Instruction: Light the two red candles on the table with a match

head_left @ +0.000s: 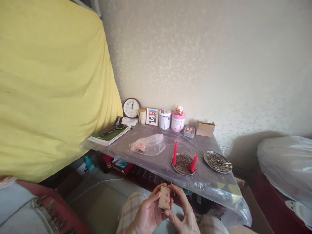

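Note:
A small brown cardboard matchbox with red characters on its face is held upright in my left hand, whose fingers wrap round it. Dark match heads seem to show along its top edge. Beside it, my right hand is curled, its thumb at the box's lower corner. A thin match appears to be at its fingertips, though it is small and blurred. In front stands a round metal plate of dark burnt bits with a tall red candle and a short red candle.
A second metal plate holds many burnt matchsticks. On the plastic-covered table lie a plastic bag and books. A clock, framed picture, tubs and an open carton line the wall.

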Motion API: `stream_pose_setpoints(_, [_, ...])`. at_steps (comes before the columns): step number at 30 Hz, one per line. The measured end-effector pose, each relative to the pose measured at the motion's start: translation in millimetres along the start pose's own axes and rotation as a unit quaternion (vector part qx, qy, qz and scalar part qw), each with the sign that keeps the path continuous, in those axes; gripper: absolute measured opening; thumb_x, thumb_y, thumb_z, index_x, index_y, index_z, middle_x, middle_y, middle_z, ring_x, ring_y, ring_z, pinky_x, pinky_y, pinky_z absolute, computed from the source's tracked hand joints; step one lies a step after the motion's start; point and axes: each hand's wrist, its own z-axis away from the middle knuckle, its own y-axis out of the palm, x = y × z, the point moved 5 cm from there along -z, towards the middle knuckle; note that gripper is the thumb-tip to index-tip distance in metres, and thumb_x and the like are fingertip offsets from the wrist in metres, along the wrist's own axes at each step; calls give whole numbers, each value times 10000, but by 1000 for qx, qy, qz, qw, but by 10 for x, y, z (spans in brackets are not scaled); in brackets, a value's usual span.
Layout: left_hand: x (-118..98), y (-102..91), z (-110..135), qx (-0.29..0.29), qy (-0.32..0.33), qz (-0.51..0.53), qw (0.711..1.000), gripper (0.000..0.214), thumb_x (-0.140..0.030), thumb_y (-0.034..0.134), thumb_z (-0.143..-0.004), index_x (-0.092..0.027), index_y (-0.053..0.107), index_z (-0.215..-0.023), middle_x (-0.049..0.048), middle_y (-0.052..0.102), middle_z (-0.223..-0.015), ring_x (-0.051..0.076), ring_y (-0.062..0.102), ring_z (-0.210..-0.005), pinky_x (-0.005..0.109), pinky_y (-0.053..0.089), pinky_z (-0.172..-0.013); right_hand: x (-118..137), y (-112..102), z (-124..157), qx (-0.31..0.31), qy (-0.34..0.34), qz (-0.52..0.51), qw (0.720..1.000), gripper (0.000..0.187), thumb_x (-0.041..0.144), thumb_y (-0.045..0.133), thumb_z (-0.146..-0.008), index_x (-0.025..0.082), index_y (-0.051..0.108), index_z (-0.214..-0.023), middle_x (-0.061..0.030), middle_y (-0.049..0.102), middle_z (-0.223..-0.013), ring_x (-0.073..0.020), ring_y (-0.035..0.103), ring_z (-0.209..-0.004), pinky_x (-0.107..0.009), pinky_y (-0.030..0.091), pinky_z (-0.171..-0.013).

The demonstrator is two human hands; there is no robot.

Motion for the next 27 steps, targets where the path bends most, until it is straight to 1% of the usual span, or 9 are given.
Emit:
stream_pose_setpoints(3, [31, -25, -4, -11, -21, 5, 1000, 178, -263, 588, -907, -209, 693, -1041, 98, 783, -893, 177, 722, -800, 238, 503, -662, -28, -23, 10, -9, 23, 5, 1000, 613, 449, 764, -808, 328, 551, -1370, -66, 645, -1330, -297, 647, -1167, -375, 505, -1025])
stream_pose_setpoints(6, [0, -23, 0, -36, -17, -37, 999, 181, -297, 577, -913, -208, 690, -1024, 69, 770, -943, 161, 704, -798, 258, 510, -694, -19, -71, 9, -19, 44, -2, 999, 620, 414, 779, -795, 305, 565, -1367, -77, 657, -1321, -302, 646, -1177, -376, 510, -1023])
stream_pose_setpoints(9, [-114, 25, 21, -50, 32, -138, 989, 203, -345, 584, -904, -229, 674, -1044, 59, 760, -1015, 194, 692, -899, 309, 517, -762, -32, -115, 9, -24, 70, -14, 997, 593, 401, 768, -806, 281, 577, -1354, -90, 674, -1297, -299, 652, -1174, -371, 522, -1010])
stream_pose_setpoints(11, [-196, 50, 46, -62, 67, -217, 972, 211, -368, 591, -899, -256, 665, -1062, 58, 754, -1078, 228, 680, -1001, 347, 509, -827, -69, -145, 20, -41, 75, -17, 996, 567, 417, 753, -814, 275, 590, -1338, -90, 693, -1264, -292, 669, -1144, -364, 535, -990])
stream_pose_setpoints(13, [-254, 52, 72, -75, 93, -279, 953, 237, -389, 608, -885, -272, 657, -1085, 56, 738, -1148, 257, 662, -1076, 384, 497, -886, -113, -176, 39, -68, 66, -18, 995, 553, 442, 744, -812, 281, 603, -1322, -86, 705, -1246, -287, 680, -1125, -352, 545, -972])
stream_pose_setpoints(15, [-275, 54, 91, -67, 108, -329, 936, 307, -424, 655, -847, -275, 646, -1116, 60, 729, -1182, 283, 638, -1135, 421, 479, -946, -143, -189, 59, -79, 55, -19, 995, 553, 448, 749, -804, 287, 611, -1315, -84, 706, -1252, -289, 680, -1129, -345, 550, -964])
stream_pose_setpoints(19, [-230, 72, 103, -14, 104, -396, 912, 440, -458, 711, -798, -273, 616, -1186, 91, 711, -1235, 314, 603, -1204, 467, 437, -1031, -127, -147, 86, -43, 67, -8, 997, 561, 406, 772, -800, 287, 604, -1322, -84, 700, -1271, -286, 674, -1144, -355, 533, -992])
stream_pose_setpoints(23, [-211, 85, 107, 15, 105, -413, 905, 446, -438, 727, -792, -272, 615, -1190, 109, 661, -1291, 323, 575, -1245, 470, 415, -1072, -52, -174, 104, -81, 58, -10, 995, 535, 447, 763, -802, 291, 621, -1293, -74, 721, -1227, -282, 686, -1114, -359, 530, -992])
stream_pose_setpoints(27, [-241, 82, 115, 8, 117, -436, 892, 402, -426, 736, -782, -290, 642, -1148, 82, 615, -1303, 319, 570, -1238, 457, 419, -1069, -69, -173, 113, -38, 61, 12, 997, 541, 413, 760, -811, 293, 602, -1315, -74, 711, -1250, -281, 676, -1133, -358, 528, -995])
